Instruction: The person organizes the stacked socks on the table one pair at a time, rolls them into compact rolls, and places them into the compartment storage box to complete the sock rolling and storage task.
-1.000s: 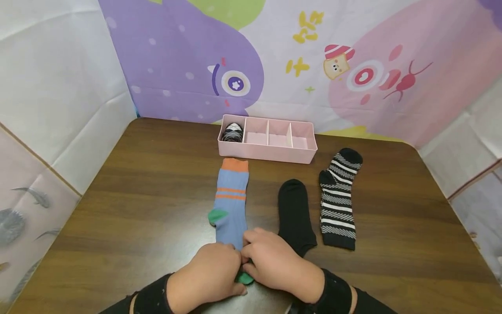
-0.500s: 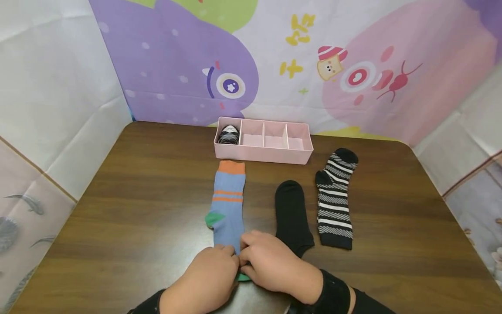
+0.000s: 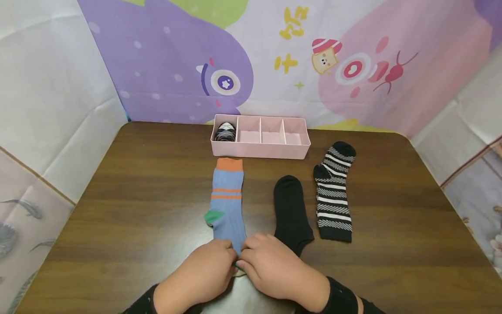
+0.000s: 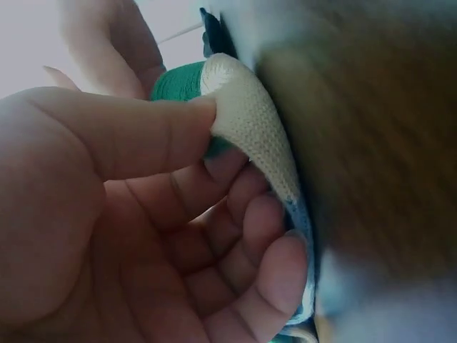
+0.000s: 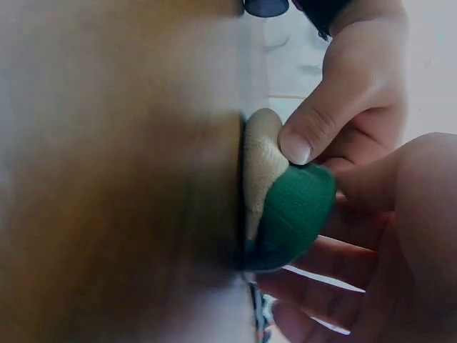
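Observation:
A blue sock (image 3: 228, 213) with an orange cuff, orange stripes and a green heel lies lengthwise on the table, its cuff pointing away from me. At its near end, my left hand (image 3: 205, 268) and right hand (image 3: 276, 270) pinch the toe between thumbs and fingers from either side. Both wrist views show that the toe is folded up into a curl, with cream knit (image 4: 246, 107) on the outside and a green part (image 5: 296, 211) beside it. The head view has most of this fold hidden behind the hands.
A black sock (image 3: 292, 213) and a black-and-white striped sock (image 3: 334, 196) lie to the right. Behind them stands a pink divided box (image 3: 260, 150), with a rolled patterned sock (image 3: 226, 132) in its leftmost compartment. A printed cloth (image 3: 176, 56) hangs along the back edge.
The green toe, visible between the hands a second ago, is now turned up and mostly covered by the fingers. A bit of cream knit shows there. The other socks stay put.

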Demonstrator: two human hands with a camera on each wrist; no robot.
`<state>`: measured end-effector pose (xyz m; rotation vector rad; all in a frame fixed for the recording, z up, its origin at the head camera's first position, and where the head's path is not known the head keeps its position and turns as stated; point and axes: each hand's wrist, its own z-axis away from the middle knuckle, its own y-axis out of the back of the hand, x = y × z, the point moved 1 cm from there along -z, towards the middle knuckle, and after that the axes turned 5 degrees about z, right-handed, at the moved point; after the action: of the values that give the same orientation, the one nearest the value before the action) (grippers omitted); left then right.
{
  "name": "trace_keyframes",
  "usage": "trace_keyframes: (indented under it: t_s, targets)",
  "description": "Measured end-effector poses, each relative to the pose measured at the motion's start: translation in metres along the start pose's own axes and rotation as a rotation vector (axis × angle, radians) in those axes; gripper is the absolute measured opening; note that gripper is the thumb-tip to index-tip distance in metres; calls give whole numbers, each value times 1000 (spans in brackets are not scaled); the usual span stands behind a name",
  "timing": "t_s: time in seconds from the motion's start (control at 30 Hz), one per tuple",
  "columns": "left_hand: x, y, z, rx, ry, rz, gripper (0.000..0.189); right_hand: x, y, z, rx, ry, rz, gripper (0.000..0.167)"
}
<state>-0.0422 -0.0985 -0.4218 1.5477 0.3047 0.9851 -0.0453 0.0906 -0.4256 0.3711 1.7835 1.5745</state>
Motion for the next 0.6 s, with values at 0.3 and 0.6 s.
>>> trace_keyframes:
  t_s: [0.3,0.6]
  targets:
    - [-5,7,-1,-6,26,95,16,2,0,-2,76,73,-97,14]
    - [-8,6,0,1,1,152,22,-1,0,-6,-15,72,-36,10]
